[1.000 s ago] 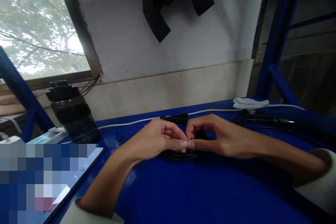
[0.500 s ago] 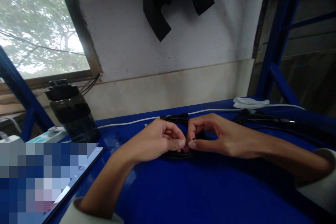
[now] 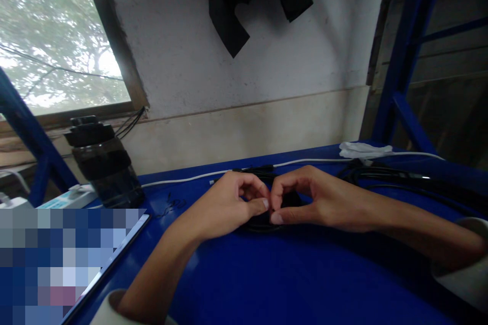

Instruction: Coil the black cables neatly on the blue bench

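Note:
My left hand and my right hand meet over a coil of black cable on the blue tabletop. Thumb and fingers of each are pinched together, the fingertips of both touching or nearly so. Whatever lies between them is too small and dark to make out. Behind and below the hands, much of the coil is hidden. Several thin black pieces, like short ties or wire, lie loose left of my left hand.
A dark drinking bottle stands at the left, beside a power strip and a pixelated flat screen. A white cable runs along the back. More black cable lies at right, near a crumpled white cloth.
The right thumb and fingertips have shifted slightly down and left, while the left thumb tip has risen a little. Both hands stay over the coil.

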The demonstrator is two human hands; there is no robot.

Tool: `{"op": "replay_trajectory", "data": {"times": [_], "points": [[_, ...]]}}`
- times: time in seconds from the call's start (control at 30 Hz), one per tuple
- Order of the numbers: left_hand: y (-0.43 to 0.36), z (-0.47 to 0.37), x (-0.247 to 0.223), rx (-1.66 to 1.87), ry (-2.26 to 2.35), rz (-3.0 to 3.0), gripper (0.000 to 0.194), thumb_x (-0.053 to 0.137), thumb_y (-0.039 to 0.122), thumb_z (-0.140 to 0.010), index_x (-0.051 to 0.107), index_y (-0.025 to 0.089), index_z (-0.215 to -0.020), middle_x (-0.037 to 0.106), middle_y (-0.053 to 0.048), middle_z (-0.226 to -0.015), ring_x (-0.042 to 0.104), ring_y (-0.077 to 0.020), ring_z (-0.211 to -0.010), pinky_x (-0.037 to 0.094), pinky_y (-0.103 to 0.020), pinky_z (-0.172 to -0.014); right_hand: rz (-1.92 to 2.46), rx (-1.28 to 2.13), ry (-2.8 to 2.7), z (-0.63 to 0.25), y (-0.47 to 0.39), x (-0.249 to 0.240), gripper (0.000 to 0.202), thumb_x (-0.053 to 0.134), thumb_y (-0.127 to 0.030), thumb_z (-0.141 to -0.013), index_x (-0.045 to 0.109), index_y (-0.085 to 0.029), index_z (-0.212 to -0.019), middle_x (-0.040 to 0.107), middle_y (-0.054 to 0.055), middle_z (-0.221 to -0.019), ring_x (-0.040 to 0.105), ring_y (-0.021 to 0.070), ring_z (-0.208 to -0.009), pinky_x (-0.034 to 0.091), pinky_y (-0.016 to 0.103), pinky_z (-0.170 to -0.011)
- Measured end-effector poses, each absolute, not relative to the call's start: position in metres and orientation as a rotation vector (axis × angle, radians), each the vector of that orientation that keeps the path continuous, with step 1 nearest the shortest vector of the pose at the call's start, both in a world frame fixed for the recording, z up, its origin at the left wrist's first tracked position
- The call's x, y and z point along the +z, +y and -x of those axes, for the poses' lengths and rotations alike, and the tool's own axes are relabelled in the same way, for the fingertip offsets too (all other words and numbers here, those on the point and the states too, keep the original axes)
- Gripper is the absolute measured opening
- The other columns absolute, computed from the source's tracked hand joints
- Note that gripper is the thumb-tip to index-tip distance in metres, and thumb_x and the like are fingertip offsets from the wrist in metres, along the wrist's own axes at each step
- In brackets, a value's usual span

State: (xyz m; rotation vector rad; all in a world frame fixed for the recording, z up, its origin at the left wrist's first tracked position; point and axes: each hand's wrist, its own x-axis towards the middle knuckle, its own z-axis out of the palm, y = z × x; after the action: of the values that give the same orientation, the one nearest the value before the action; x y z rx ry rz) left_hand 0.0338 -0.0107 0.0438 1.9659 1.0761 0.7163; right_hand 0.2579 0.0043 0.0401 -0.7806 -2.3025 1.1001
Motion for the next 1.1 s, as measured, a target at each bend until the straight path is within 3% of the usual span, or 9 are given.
{"op": "replay_trajectory", "data": {"times": [0.37, 0.77, 0.93, 1.1], "points": [[-0.0082, -0.0334, 0.0422, 0.753, 1.025, -1.915, 0.012, 0.073, 0.021, -0.083, 0.071, 0.017, -0.094, 0.07, -0.002, -0.087, 0.06, -0.0145, -0.078, 0.045, -0.026, -0.07, 0.783, 1.018, -2.332, -0.2598, 0.0081, 0.0383, 0.025, 0.08, -0.047, -0.087, 0.079, -0.022, -0.087, 0.072, 0.0, -0.079, 0.06, 0.0183, -0.074, 0.041, 0.029, -0.067], [-0.011, -0.0327, 0.0436, 0.734, 1.005, -1.882, 0.013, 0.075, 0.023, -0.079, 0.067, 0.018, -0.088, 0.065, 0.0, -0.079, 0.059, -0.0146, -0.075, 0.043, -0.026, -0.068, 0.757, 1.034, -2.344, -0.2601, 0.0071, 0.0395, 0.021, 0.079, -0.043, -0.088, 0.08, -0.022, -0.088, 0.073, -0.001, -0.08, 0.061, 0.0182, -0.076, 0.043, 0.029, -0.07], [-0.0147, -0.0336, 0.048, 0.715, 1.015, -1.842, 0.03, 0.082, 0.039, -0.078, 0.066, 0.018, -0.092, 0.065, 0.001, -0.079, 0.057, -0.0142, -0.073, 0.041, -0.027, -0.065, 0.783, 1.037, -2.327, -0.259, 0.0079, 0.0377, 0.022, 0.08, -0.044, -0.087, 0.077, -0.022, -0.087, 0.07, -0.001, -0.08, 0.058, 0.0176, -0.075, 0.041, 0.029, -0.067], [-0.0151, -0.0344, 0.0472, 0.686, 1.011, -1.899, 0.032, 0.083, 0.043, -0.077, 0.063, 0.018, -0.076, 0.059, 0.004, -0.069, 0.05, -0.0106, -0.064, 0.034, -0.024, -0.058, 0.75, 1.137, -2.267, -0.2557, 0.006, 0.0381, 0.028, 0.081, -0.049, -0.085, 0.074, -0.022, -0.087, 0.072, 0.001, -0.085, 0.064, 0.02, -0.08, 0.047, 0.031, -0.073]]}}
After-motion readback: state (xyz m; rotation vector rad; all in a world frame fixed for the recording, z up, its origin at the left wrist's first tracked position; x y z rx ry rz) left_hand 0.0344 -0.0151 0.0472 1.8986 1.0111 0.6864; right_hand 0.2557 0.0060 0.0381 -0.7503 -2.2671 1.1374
